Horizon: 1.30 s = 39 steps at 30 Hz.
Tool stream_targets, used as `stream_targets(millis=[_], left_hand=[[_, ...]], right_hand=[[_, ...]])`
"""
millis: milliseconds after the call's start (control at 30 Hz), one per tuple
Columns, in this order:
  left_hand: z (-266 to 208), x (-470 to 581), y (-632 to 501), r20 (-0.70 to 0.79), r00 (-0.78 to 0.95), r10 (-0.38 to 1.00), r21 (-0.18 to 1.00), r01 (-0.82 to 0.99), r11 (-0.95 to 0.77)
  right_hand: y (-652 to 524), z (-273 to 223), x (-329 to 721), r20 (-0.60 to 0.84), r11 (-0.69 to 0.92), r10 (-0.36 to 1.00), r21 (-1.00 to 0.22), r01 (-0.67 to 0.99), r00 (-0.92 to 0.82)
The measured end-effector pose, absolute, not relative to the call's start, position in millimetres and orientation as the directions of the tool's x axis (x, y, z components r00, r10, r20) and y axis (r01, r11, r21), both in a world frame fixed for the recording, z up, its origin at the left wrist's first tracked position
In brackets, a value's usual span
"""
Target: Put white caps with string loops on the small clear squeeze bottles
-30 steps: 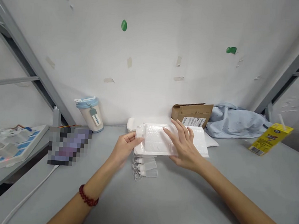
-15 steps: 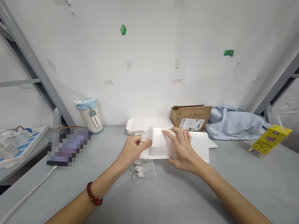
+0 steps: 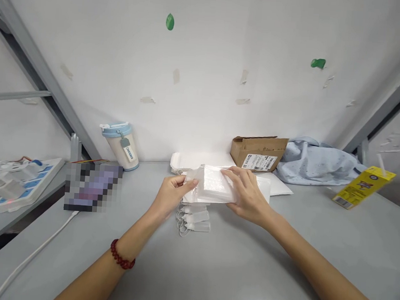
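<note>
A white padded envelope (image 3: 214, 194) is held just above the desk between my two hands. My left hand (image 3: 173, 193) pinches its left end, thumb on top, where a clear, wrinkled film shows. My right hand (image 3: 248, 192) grips the envelope's right part, fingers over the upper face and thumb at the lower edge. A shiny bubble-textured surface shows between the hands; what lies inside cannot be made out. Below, several small clear plastic bottles (image 3: 198, 226) with looped white cords lie on the desk, partly hidden by the envelope.
Behind are a stack of white envelopes (image 3: 199, 159), a cardboard box (image 3: 260, 147) and a pale blue cloth (image 3: 317, 163). A yellow drink carton (image 3: 362, 186) stands at right. To the left are a tumbler (image 3: 121, 147), a blurred phone (image 3: 92, 188) on a cable and a power strip (image 3: 29, 188).
My hands have tilted the envelope, and it looks shorter from the front. The left hand has shifted slightly left. The whole view has tipped a little downward.
</note>
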<state>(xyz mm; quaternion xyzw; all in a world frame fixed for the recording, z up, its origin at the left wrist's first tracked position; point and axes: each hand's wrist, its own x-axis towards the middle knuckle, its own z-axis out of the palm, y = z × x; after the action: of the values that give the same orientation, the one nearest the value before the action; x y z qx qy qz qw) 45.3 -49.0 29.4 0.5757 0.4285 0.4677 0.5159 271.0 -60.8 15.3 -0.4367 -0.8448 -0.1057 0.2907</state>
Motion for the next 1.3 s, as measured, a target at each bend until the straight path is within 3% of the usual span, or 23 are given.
stream_targets(millis=[100,167,267,367,600,900,1200,1300], left_hand=[[32.0,38.5,-49.4,0.127,0.154,0.980,0.988,-0.102,-0.112],[34.7,29.6,-46.2,0.152,0.079,0.985,0.986,-0.086,-0.145],[39.0,15.2,-39.8,0.175,0.015,0.985,0.972,0.158,-0.175],[42.0,6.7,-36.7,0.141,0.108,0.984,0.883,0.436,-0.174],[35.7,4.2,-35.8,0.129,0.248,0.960,0.639,0.719,-0.271],[19.6,5.0,-29.5,0.180,0.349,0.920,0.550,0.739,-0.388],[31.3,4.8,-30.8,0.159,0.235,0.959,0.665,0.693,-0.280],[35.5,5.9,-32.6,0.222,0.150,0.964,0.713,0.650,-0.265]], right_hand=[[-55.8,11.6,274.3,0.590,0.532,0.702,-0.062,0.845,-0.399],[-51.3,10.8,279.2,0.602,0.451,0.733,-0.084,0.889,-0.316],[-45.2,10.9,287.6,0.596,0.344,0.776,-0.129,0.930,-0.204],[-40.9,9.3,293.4,0.550,0.291,0.821,-0.169,0.942,-0.155],[-34.4,-1.5,297.0,0.483,0.305,0.860,-0.227,0.925,-0.165],[-30.5,-7.3,299.5,0.531,0.374,0.823,-0.237,0.896,-0.203],[-30.0,-9.6,300.3,0.500,0.386,0.835,-0.231,0.893,-0.232],[-32.1,-8.1,298.8,0.502,0.408,0.827,-0.226,0.885,-0.253]])
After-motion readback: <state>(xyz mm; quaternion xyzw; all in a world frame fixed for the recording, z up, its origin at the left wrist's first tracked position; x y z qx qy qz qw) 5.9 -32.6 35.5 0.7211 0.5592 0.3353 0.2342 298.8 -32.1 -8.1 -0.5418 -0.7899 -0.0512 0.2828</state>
